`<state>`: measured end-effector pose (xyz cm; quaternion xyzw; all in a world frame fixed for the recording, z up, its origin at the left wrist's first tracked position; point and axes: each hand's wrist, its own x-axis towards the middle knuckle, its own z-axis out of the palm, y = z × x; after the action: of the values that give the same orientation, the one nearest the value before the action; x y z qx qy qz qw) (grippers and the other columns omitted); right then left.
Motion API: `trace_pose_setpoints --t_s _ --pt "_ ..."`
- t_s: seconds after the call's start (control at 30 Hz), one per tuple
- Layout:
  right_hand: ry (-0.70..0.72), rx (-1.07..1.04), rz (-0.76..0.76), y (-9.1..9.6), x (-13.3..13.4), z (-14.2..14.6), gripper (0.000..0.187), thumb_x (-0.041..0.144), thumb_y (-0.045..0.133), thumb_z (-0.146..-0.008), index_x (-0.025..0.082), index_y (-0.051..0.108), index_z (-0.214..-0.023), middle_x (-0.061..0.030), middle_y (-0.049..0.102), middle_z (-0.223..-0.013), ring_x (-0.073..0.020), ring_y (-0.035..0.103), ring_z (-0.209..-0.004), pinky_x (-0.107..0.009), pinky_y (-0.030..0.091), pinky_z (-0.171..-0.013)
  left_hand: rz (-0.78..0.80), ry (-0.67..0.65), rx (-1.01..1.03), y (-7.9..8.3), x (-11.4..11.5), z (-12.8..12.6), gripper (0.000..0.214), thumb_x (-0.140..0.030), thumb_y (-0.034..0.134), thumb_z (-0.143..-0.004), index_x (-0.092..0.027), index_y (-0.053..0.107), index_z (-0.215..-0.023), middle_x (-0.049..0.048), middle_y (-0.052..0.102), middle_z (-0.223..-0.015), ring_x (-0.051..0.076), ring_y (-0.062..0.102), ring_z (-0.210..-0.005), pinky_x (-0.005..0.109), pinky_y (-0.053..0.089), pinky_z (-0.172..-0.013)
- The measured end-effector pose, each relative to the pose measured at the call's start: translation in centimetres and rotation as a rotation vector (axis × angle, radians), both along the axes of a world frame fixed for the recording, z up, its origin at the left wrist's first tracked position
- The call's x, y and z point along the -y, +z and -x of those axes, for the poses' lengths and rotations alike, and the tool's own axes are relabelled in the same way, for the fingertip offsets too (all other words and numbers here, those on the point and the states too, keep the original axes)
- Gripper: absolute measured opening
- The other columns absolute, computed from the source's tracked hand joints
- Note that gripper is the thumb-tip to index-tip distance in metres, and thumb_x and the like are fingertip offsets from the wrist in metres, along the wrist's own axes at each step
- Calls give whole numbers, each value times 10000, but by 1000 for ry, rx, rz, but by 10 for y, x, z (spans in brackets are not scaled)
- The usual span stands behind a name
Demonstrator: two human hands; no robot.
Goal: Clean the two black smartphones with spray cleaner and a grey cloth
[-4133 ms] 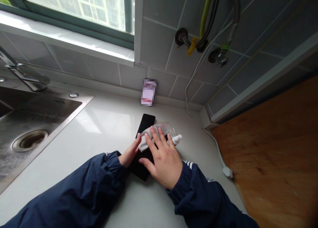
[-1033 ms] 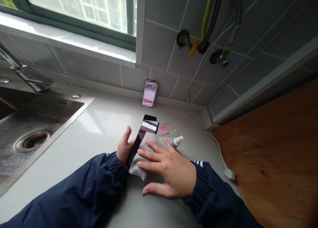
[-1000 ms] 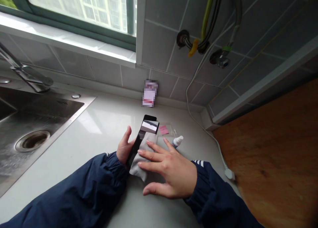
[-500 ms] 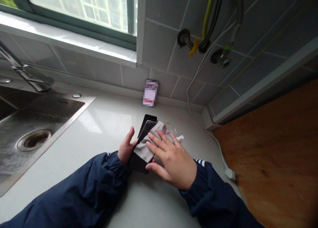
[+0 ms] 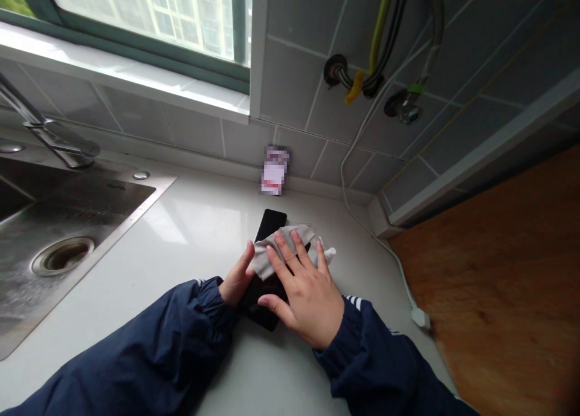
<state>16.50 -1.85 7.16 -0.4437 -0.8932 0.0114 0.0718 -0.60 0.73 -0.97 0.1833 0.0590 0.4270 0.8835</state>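
Observation:
My left hand (image 5: 236, 280) grips a black phone (image 5: 263, 319) along its left side, thumb up at the edge. A light grey cloth (image 5: 267, 256) lies across the phone's upper part. On this cloth my right hand (image 5: 310, 298) rests flat with its fingers spread, palm down. Past the cloth, a second flat black object (image 5: 273, 220), shaped like a phone, lies on the counter, partly covered. A small white-tipped tube or bottle (image 5: 330, 254) sits just beyond my right fingers. Much of the held phone is hidden under cloth and hand.
Left of me is a steel sink (image 5: 163, 183) with a faucet (image 5: 67, 153). A pixelated upright card-like object (image 5: 274, 171) leans at the tiled wall. A white cable (image 5: 345, 192) runs down to a plug (image 5: 420, 318) by a wooden board (image 5: 489, 283) on the right.
My right hand and the cloth have shifted slightly, and the cloth now lies more sideways across the phone. The held phone lies flatter, its lower end a little nearer me.

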Motion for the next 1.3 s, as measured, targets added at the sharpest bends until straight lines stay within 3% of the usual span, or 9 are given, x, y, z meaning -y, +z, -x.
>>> trace_pose_setpoints --t_s 0.23,0.47,0.63,0.8,1.07,1.3 --pt "45 -38 34 -7 2 6 746 661 488 -1016 241 361 -1620 -30 148 -1734 -349 96 -1618 -749 69 -1247 54 18 54 -1 -4 2 770 -639 250 -1053 -85 573 -1480 160 626 -1470 260 365 -1542 387 84 -1313" --pt "54 -43 129 -4 7 10 721 686 453 -1017 253 409 -1592 -26 190 -1732 -349 142 -1611 -749 189 -1228 82 0 72 -2 -3 4 831 -680 247 -1032 -64 520 -1517 183 610 -1481 269 331 -1556 383 28 -1315" --pt "54 -46 155 -3 11 11 734 699 411 -1023 252 387 -1604 -22 213 -1727 -350 168 -1606 -736 215 -1231 102 -3 48 6 -2 2 872 -732 208 -1008 -100 529 -1517 145 589 -1514 312 321 -1554 407 91 -1304" --pt "40 -61 149 -2 12 12 733 704 382 -1027 262 375 -1612 -10 210 -1724 -336 176 -1607 -718 242 -1233 130 14 3 5 -1 3 870 -727 278 -1005 -63 527 -1510 195 599 -1491 335 374 -1530 449 119 -1310" --pt "-17 -54 72 -5 4 10 734 665 454 -1025 250 353 -1622 -26 164 -1729 -344 167 -1608 -722 231 -1232 46 128 -65 -8 -1 -2 729 -634 343 -1039 -134 509 -1542 125 579 -1520 266 276 -1570 398 30 -1321" --pt "-86 -54 36 -5 -1 7 713 616 484 -1034 231 358 -1622 -38 135 -1727 -345 177 -1606 -701 264 -1228 44 162 -201 -9 7 -2 648 -574 534 -999 -147 587 -1484 99 560 -1538 279 209 -1585 394 69 -1323"
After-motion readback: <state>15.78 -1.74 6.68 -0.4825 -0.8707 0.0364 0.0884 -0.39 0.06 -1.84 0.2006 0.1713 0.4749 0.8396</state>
